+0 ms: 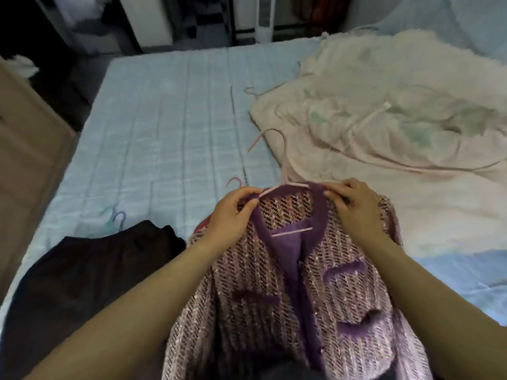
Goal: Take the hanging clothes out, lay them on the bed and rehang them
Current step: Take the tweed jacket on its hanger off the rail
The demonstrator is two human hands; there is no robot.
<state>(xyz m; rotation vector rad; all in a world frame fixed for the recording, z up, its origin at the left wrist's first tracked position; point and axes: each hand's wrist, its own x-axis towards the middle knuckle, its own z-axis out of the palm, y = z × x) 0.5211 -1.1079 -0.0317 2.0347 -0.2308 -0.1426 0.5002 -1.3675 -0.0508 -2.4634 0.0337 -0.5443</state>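
A pink and purple tweed jacket (299, 292) lies face up on the light blue bed (164, 127) in front of me. A pale pink hanger (285, 160) sits inside its neck opening, hook pointing away from me. My left hand (233, 212) pinches the purple collar edge over the hanger's left shoulder. My right hand (354, 201) grips the collar and the hanger's right shoulder. The hanger's lower bar shows across the open neckline.
A dark garment (90, 275) lies at the left with coloured hanger hooks (118, 218) above it. Cream and white clothes (384, 111) with hangers are heaped at the right. A wooden cabinet (24, 149) stands left of the bed; a wardrobe is at the back.
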